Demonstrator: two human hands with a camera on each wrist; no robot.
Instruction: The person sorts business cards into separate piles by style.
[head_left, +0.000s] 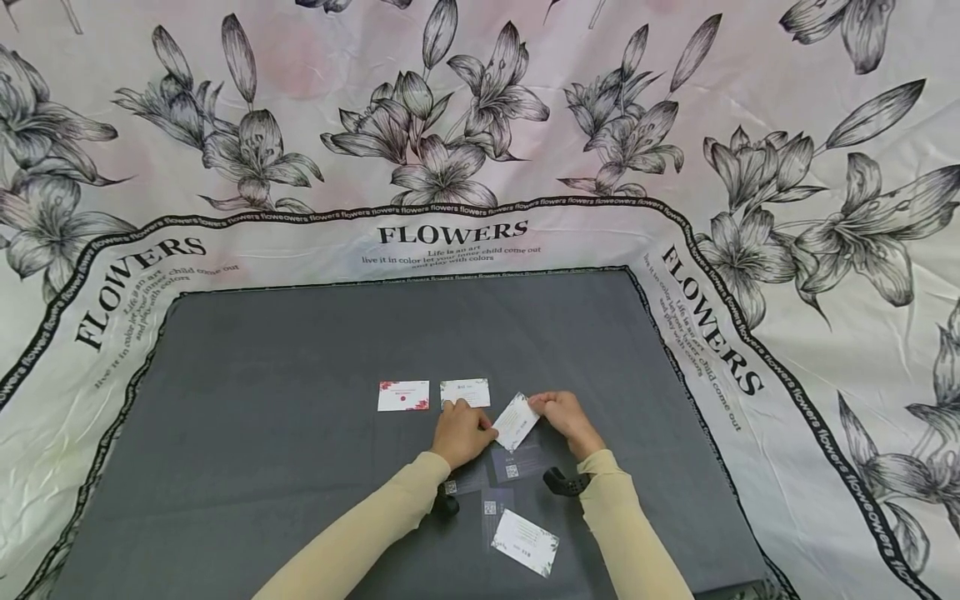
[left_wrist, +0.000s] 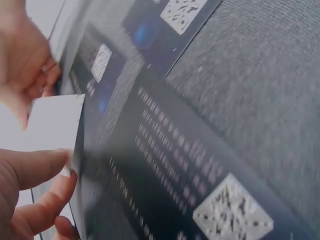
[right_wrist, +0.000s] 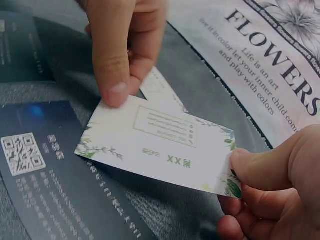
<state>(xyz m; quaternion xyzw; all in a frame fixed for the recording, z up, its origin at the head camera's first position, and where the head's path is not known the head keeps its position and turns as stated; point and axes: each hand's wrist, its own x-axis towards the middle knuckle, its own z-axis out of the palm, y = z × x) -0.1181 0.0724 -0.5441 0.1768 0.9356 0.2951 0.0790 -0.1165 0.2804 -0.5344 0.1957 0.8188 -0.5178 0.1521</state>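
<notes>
A white business card with green leaf corners (head_left: 516, 422) is held tilted between both hands. My left hand (head_left: 462, 433) pinches one corner of it between thumb and fingers. At the opposite end my right hand (head_left: 567, 421) pinches the edge, with the thumb on the printed face (right_wrist: 172, 145). In the left wrist view the card (left_wrist: 55, 117) appears blank white. Just beyond my left fingers lies another white leaf-patterned card (head_left: 467, 390), partly covered by that hand. Dark cards with QR codes, one a dark blue card (head_left: 517, 464), lie beneath and in front of the hands.
A white card with red flowers (head_left: 403, 396) lies at the left of the row. Nearer the body, a white leaf card (head_left: 525, 543) overlaps a dark upright card (head_left: 495, 506). The grey cloth (head_left: 300, 375) is bordered by a white flower-print band (head_left: 450, 242).
</notes>
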